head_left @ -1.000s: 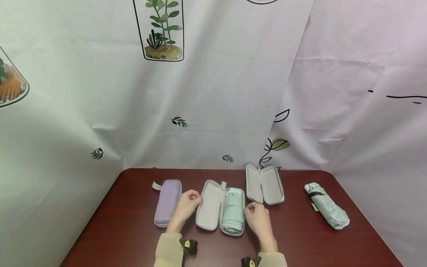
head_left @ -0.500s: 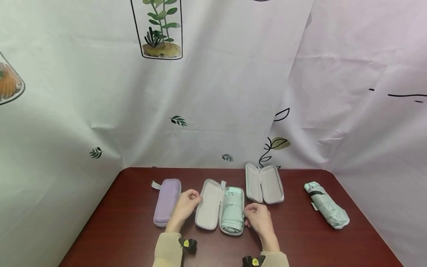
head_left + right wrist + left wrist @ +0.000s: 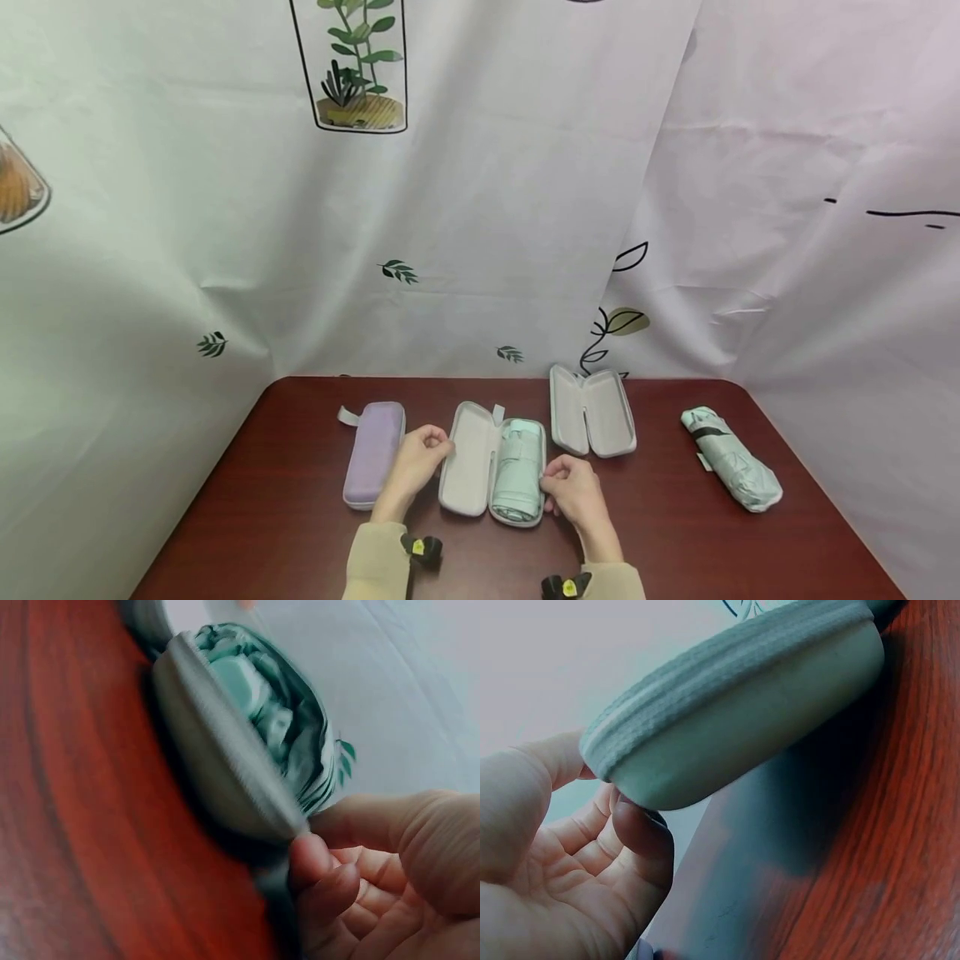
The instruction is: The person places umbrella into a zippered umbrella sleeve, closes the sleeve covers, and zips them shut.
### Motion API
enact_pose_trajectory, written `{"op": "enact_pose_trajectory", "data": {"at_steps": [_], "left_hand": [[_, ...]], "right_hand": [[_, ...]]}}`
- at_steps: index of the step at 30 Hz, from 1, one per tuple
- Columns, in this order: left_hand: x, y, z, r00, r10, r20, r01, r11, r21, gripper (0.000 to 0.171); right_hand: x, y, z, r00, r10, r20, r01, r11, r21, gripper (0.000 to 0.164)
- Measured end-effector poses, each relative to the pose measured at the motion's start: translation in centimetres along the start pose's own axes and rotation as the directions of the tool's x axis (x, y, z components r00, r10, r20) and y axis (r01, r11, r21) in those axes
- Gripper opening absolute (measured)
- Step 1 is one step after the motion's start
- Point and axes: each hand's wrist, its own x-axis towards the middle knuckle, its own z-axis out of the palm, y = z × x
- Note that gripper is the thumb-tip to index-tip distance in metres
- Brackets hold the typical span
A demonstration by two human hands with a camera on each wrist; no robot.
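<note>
A grey-lined zip case lies unfolded in front of the person, its two halves side by side. Its right half holds a rolled mint-green folding umbrella. The left hand pinches the outer edge of the left half between thumb and fingers; in the left wrist view that case half slants up off the wood. At the opposite edge, the right hand pinches the right half's rim. The right wrist view has the umbrella's folded end bulging above the zipped rim, with thumb and fingertip at the case corner.
A closed lilac case with a grey loop lies left of the left forearm. Behind the right hand, another case lies open. A second mint umbrella with a black band rests at the right. A printed cloth hangs behind the table.
The right hand's fingertips have slid slightly left and down along the right half's edge. The left hand keeps its grip in nearly the same place.
</note>
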Motion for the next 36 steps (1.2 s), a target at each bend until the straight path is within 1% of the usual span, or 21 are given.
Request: {"op": "enact_pose_trajectory", "data": {"at_steps": [5,13,17,21,23,27,31,32,34,36], "left_hand": [[-0.05,0.11,-0.04,1.000,0.007,-0.001,-0.007,1.000,-0.002,0.008],[-0.16,-0.10,-0.07,1.000,-0.005,0.009,0.005,1.000,-0.007,0.009],[-0.06,-0.20,-0.08,1.000,-0.007,0.020,0.007,1.000,-0.015,0.010],[-0.11,-0.21,-0.18,0.998,-0.021,0.058,0.023,1.000,-0.019,0.014],[-0.22,-0.16,-0.19,0.996,-0.030,0.089,0.033,0.999,-0.032,0.019],[-0.52,-0.13,-0.11,0.982,-0.056,0.178,0.077,0.991,-0.111,0.032],[-0.65,-0.39,0.03,0.955,-0.073,0.287,0.134,0.971,-0.199,0.050],[-0.64,-0.50,0.09,0.948,-0.076,0.308,0.146,0.967,-0.210,0.053],[-0.62,-0.72,0.23,0.938,-0.068,0.340,0.150,0.964,-0.222,0.059],[-0.59,-0.86,0.43,0.934,-0.063,0.351,0.147,0.965,-0.217,0.064]], "right_hand": [[0.20,0.20,0.44,1.000,0.014,-0.005,-0.014,0.999,-0.046,0.014],[0.27,0.76,0.63,1.000,-0.001,-0.020,0.001,1.000,-0.004,0.011],[0.35,0.90,0.61,0.999,-0.018,-0.029,0.018,1.000,-0.009,0.012],[0.37,0.81,0.60,0.999,-0.029,-0.027,0.029,0.999,-0.017,0.012],[0.35,0.78,0.55,0.999,-0.035,-0.025,0.035,0.999,-0.016,0.013],[0.26,0.69,0.45,0.999,-0.041,-0.016,0.040,0.999,-0.014,0.013],[0.12,0.46,0.40,0.999,-0.038,0.001,0.038,0.999,-0.016,0.014],[0.09,0.38,0.41,0.999,-0.039,0.006,0.039,0.999,-0.017,0.014],[0.05,0.27,0.49,0.999,-0.048,0.012,0.049,0.999,-0.018,0.014],[0.00,0.18,0.58,0.998,-0.058,0.017,0.058,0.998,-0.015,0.014]]}}
